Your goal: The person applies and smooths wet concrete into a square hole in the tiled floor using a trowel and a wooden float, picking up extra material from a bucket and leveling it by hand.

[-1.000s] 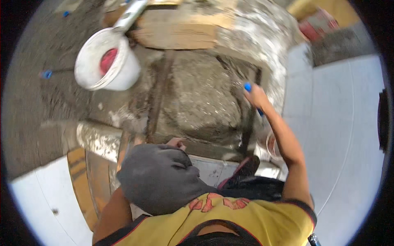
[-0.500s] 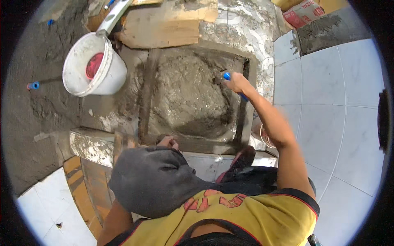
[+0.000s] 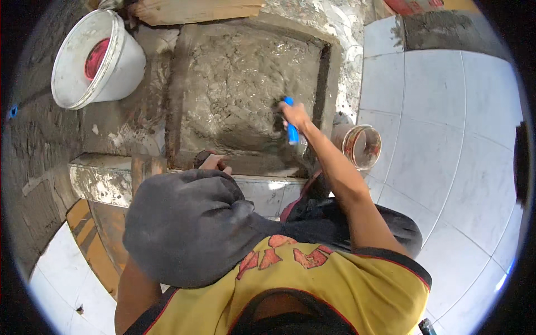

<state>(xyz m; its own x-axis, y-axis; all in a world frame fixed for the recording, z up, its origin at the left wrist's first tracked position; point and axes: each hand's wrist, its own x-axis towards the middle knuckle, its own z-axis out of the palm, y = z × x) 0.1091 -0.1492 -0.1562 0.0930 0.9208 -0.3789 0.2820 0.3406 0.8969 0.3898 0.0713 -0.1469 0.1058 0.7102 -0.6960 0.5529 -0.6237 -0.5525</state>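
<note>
Wet grey mortar [image 3: 229,84] fills a shallow square frame [image 3: 245,166] in front of me. My right hand [image 3: 296,116] is closed around the blue handle of a trowel [image 3: 292,134], over the right part of the mortar. The trowel's blade is blurred and partly sunk in the mix. My left hand [image 3: 215,162] is at the frame's near edge, left of centre, beyond my bent knee. Its fingers are curled beside a dark brown lump, and what they grip, if anything, is hidden.
A white bucket [image 3: 125,70] with something red inside stands left of the frame. A smeared clear tub [image 3: 365,146] is on the right, beside white wall tiles [image 3: 430,89]. Cardboard [image 3: 195,10] lies beyond the frame. A low mortar-spattered ledge [image 3: 100,177] is at the near left.
My right hand has drawn the trowel left and nearer to me, away from the frame's right side. The view has shifted, so the frame and bucket appear higher and further left.
</note>
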